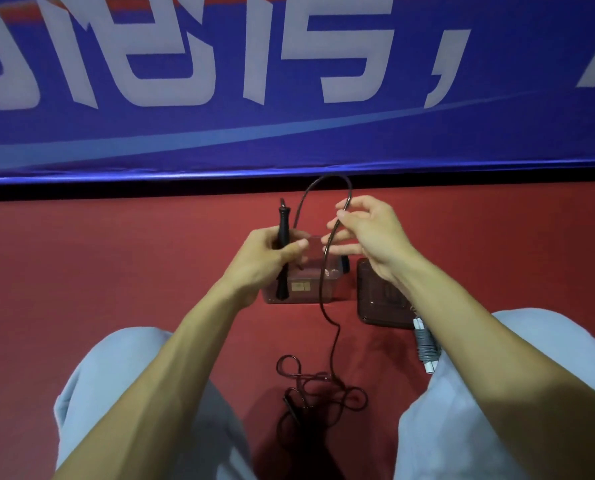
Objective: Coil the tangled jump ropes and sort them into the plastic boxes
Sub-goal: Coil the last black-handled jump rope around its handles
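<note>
I'm getting dim, oversaturated light, a glare strip along the lower hem of the banner (289,133), the tangle of the jump rope (283,223) half lost in shadow on the red floor (116,271) at bottom centre, wide-angle bowing at the edges, overall soft focus.

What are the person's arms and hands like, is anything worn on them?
Both forearms are bare, with no sleeves in view. The left hand and right hand carry no gloves, and no watch or rings show. Pale blue-grey trousers cover the knees.
</note>
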The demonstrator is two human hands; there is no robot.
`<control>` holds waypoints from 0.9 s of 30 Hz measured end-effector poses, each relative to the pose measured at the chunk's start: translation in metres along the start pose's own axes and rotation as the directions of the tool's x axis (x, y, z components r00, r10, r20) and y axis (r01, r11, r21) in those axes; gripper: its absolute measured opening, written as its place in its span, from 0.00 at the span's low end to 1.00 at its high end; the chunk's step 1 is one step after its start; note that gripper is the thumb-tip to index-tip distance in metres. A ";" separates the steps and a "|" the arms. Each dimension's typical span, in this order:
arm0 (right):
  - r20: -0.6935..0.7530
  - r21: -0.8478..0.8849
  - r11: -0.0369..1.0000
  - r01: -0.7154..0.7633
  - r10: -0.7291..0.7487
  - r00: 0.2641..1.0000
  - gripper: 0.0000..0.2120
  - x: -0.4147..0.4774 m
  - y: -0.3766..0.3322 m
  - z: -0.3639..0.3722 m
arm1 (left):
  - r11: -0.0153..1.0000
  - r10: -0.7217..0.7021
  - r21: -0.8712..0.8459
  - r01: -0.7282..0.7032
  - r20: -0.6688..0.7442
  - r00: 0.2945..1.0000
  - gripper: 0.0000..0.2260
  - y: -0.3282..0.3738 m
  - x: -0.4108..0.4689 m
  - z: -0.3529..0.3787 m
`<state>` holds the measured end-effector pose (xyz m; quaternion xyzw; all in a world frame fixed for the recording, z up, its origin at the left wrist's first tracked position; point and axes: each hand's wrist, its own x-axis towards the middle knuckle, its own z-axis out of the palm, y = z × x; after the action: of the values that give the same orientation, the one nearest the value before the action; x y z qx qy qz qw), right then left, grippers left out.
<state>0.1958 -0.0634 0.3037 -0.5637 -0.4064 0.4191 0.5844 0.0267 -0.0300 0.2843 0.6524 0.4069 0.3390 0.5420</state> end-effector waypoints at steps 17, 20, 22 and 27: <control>-0.090 0.488 0.872 -0.042 0.098 0.991 0.04 0.010 -0.016 -0.018 | 0.984 0.074 -0.156 -0.082 -0.055 0.996 0.04 0.011 -0.011 0.024; -0.054 0.281 0.958 -0.061 0.079 0.995 0.04 0.009 -0.013 -0.017 | 0.957 0.014 -0.287 -0.051 -0.130 0.991 0.03 0.012 -0.008 0.021; -0.026 0.059 0.995 -0.077 0.079 0.997 0.07 0.006 -0.009 -0.015 | 0.933 -0.033 -0.357 -0.036 -0.184 0.982 0.02 0.013 -0.006 0.017; 0.152 -0.322 0.946 -0.027 0.079 0.985 0.17 0.006 0.005 -0.006 | 0.790 -0.135 -0.612 -0.016 -0.200 0.970 0.01 0.018 -0.003 0.006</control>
<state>0.2029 -0.0598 0.2986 -0.6253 -0.4997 0.4082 0.4390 0.0337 -0.0368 0.3004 0.3853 0.3570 0.5089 0.6820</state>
